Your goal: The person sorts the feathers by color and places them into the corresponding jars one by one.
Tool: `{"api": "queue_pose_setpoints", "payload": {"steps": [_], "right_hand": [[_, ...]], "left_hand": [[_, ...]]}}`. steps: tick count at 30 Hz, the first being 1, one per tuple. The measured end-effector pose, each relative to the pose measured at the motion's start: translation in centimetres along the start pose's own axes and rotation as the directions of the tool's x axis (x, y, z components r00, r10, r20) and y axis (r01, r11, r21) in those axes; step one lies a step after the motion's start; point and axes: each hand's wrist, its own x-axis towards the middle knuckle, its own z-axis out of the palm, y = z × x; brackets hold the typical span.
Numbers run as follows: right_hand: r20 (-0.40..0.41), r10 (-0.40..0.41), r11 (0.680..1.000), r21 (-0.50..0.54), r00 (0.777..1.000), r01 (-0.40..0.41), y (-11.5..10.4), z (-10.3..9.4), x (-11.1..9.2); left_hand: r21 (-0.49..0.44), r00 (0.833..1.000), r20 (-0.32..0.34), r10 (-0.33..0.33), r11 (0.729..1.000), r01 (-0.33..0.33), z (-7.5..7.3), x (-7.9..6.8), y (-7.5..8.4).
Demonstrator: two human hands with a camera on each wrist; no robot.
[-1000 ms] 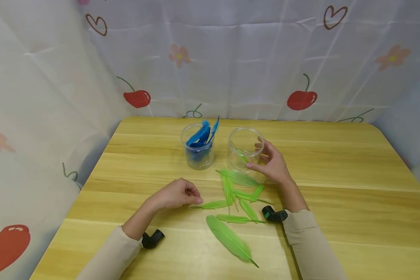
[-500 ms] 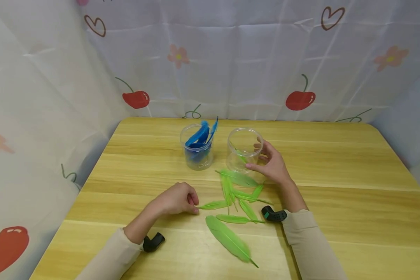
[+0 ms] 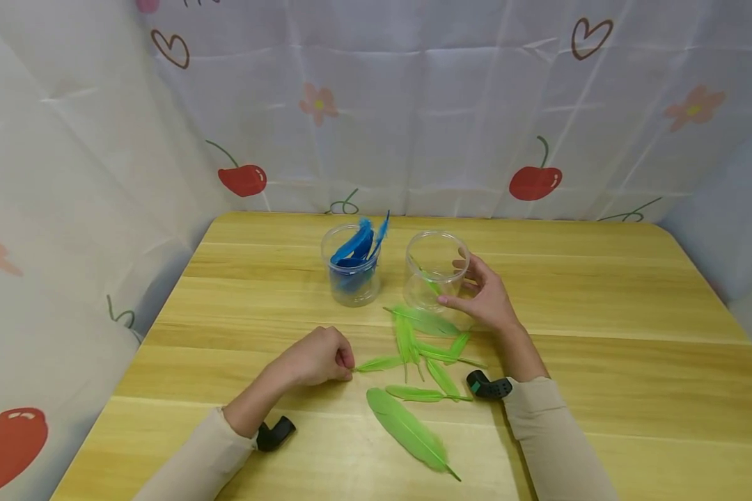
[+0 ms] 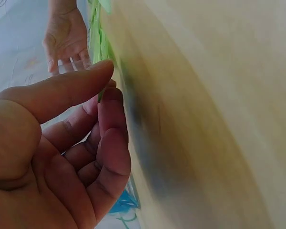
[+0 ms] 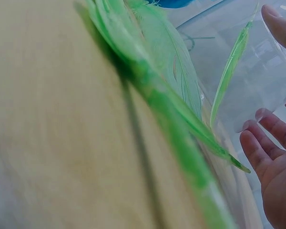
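Observation:
In the head view, my left hand [image 3: 318, 356] pinches the quill end of a small green feather [image 3: 379, 364] lying on the table. The left wrist view shows that quill tip between thumb and forefinger, the other fingers curled beneath. My right hand [image 3: 487, 298] holds a clear plastic jar [image 3: 418, 282] from its right side, thumb in front and fingers behind. One thin green feather [image 5: 232, 67] leans inside this jar. Several more green feathers [image 3: 441, 376] lie loosely piled in front of it, and a large green feather [image 3: 407, 428] lies nearest me.
Left of the held jar stands a second clear jar [image 3: 354, 296] with several blue feathers [image 3: 353, 245] sticking out. A wooden table [image 3: 601, 292] carries everything. White printed cloth [image 3: 407, 125] hangs behind and at the left.
My left hand has dropped slightly onto the small feather's quill tip and now pinches it. My right hand keeps holding the jar in place. The head view has shifted a little.

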Motion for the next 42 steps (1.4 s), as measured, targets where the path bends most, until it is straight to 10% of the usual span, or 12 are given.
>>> {"api": "queue_pose_setpoints", "payload": {"steps": [19,42], "right_hand": [[0.002,0.002,1.000,0.002,1.000,-0.002,0.0,-0.1,-0.1],[0.005,0.013,1.000,-0.010,1.000,-0.013,0.1,-0.1,0.0]], "left_hand": [[0.026,0.991,-0.116,0.071,0.997,-0.069,-2.8,-1.4,2.3],[0.148,0.974,-0.013,0.228,0.963,-0.224,-4.9,-3.3,5.6]]}}
